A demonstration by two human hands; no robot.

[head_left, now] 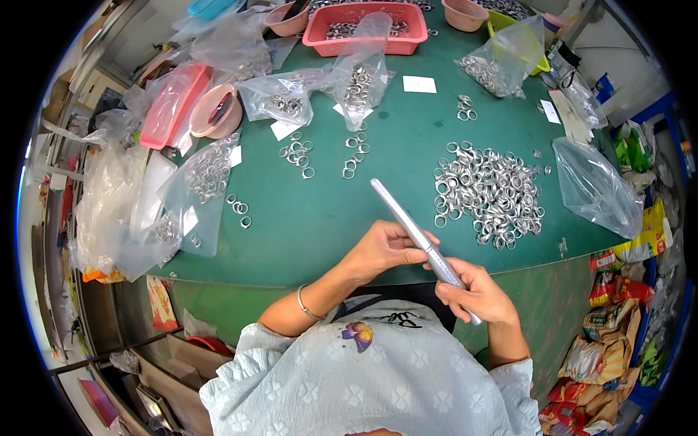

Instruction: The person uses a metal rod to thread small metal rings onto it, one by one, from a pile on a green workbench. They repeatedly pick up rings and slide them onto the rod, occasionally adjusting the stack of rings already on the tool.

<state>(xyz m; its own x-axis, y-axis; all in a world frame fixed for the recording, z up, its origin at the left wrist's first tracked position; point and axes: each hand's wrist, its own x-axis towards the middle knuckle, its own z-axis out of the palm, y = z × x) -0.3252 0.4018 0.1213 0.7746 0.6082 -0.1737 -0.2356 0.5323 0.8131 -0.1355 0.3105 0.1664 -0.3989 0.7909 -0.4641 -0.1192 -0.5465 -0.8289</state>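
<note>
A long tapered silver ring mandrel (400, 212) slants over the table's near edge, its thin end pointing up and to the left. My left hand (383, 251) has its fingers closed around the middle of the rod. Whether a ring sits under those fingers cannot be made out. Lower down, my right hand (482, 291) grips the thick end. Beyond the right hand lies a large heap of silver rings (491, 190). Small groups of rings (297, 154) lie farther left, with another short row of rings (354, 154) beside them.
Clear plastic bags of rings (358, 86) stand across the green table (378, 131). A pink tray (363, 47) and a pink bowl (216, 112) sit toward the back and left. At right lies a plastic bag (596, 185); packages (585, 360) fill a shelf below.
</note>
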